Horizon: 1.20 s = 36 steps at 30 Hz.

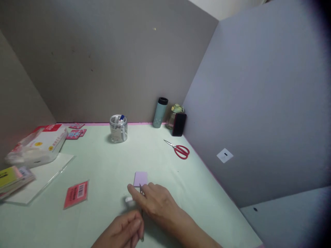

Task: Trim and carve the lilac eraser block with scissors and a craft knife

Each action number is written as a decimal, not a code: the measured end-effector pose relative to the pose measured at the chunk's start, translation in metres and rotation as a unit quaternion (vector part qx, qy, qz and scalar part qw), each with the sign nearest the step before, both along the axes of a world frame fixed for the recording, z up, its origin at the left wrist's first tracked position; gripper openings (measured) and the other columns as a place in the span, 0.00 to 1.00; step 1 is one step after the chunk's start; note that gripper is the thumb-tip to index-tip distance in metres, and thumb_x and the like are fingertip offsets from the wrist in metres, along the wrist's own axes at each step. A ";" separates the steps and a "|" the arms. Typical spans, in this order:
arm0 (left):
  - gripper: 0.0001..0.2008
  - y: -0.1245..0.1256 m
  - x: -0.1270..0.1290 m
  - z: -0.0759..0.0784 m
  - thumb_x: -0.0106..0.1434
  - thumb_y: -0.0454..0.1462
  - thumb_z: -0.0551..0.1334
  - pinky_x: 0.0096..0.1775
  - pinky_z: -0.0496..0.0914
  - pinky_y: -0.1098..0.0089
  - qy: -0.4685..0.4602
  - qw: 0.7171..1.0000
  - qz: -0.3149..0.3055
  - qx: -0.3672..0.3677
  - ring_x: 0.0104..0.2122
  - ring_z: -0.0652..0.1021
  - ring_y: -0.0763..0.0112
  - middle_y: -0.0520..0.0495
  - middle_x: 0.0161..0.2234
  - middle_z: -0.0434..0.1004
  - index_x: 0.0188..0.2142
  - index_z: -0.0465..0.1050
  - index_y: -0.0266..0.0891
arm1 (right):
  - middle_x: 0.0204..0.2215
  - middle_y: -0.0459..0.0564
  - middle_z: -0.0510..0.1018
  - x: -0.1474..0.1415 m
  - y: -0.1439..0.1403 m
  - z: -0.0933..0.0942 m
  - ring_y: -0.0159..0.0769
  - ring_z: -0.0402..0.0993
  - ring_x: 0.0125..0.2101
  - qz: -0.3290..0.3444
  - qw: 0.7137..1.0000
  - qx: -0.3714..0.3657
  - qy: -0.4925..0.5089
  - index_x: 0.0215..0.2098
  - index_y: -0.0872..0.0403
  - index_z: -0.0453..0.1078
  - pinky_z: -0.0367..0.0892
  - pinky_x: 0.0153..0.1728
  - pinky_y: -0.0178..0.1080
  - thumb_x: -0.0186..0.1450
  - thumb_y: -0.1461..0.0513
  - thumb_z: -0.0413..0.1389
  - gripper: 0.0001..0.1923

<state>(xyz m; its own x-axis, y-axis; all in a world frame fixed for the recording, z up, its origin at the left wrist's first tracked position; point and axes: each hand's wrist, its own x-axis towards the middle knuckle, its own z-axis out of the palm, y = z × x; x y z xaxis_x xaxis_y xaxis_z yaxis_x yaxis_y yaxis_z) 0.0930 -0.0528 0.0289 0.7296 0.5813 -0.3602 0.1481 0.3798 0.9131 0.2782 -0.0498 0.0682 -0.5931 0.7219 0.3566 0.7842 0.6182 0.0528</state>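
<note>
A thin, pointed metal tool runs between my hands in the head view. Its tip shows between the thumb and curled fingers of my right hand, which is closed around its upper part. My left hand is closed with its fingers curled at the lower end of the tool. The tool's exact kind is hidden by the fingers. A short white piece sticks out left of my right thumb; I cannot tell whether it is held. Just beyond the right hand lies a purple paper pad.
Red-handled scissors lie to the right. A clear jar of pens, a blue-green tumbler, a green bottle and a dark phone stand farther back. Left are a red packet, a plastic-wrapped pack and stacked colored packets.
</note>
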 end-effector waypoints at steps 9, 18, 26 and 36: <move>0.21 0.002 -0.004 -0.021 0.56 0.54 0.65 0.36 0.66 0.70 0.054 0.986 0.128 0.095 0.31 0.69 0.70 0.54 0.31 0.64 0.36 0.63 0.43 | 0.34 0.51 0.77 -0.001 -0.002 0.003 0.41 0.73 0.33 -0.020 0.998 -0.021 -0.061 0.64 0.62 0.58 0.67 0.29 0.42 0.70 0.70 0.57 0.26; 0.14 -0.004 0.001 0.007 0.58 0.43 0.62 0.37 0.65 0.64 0.328 0.885 -0.038 0.328 0.32 0.76 0.61 0.50 0.34 0.74 0.37 0.57 0.45 | 0.31 0.51 0.79 0.015 0.005 -0.011 0.41 0.75 0.28 -0.097 0.994 -0.027 -0.033 0.73 0.64 0.37 0.69 0.27 0.40 0.67 0.74 0.53 0.42; 0.03 -0.001 0.003 -0.002 0.63 0.35 0.56 0.35 0.64 0.65 0.341 0.849 -0.048 0.402 0.33 0.80 0.59 0.49 0.33 0.79 0.32 0.62 0.43 | 0.32 0.54 0.81 0.031 0.012 -0.009 0.43 0.79 0.30 -0.177 0.978 -0.103 -0.044 0.75 0.60 0.38 0.69 0.28 0.39 0.70 0.70 0.52 0.40; 0.10 0.001 -0.018 -0.027 0.65 0.33 0.53 0.29 0.63 0.72 0.311 0.847 -0.054 0.427 0.26 0.77 0.68 0.53 0.29 0.75 0.46 0.64 0.45 | 0.37 0.55 0.85 0.097 0.057 0.003 0.48 0.82 0.37 -0.292 0.918 -0.267 0.004 0.67 0.53 0.63 0.65 0.35 0.38 0.65 0.63 0.63 0.33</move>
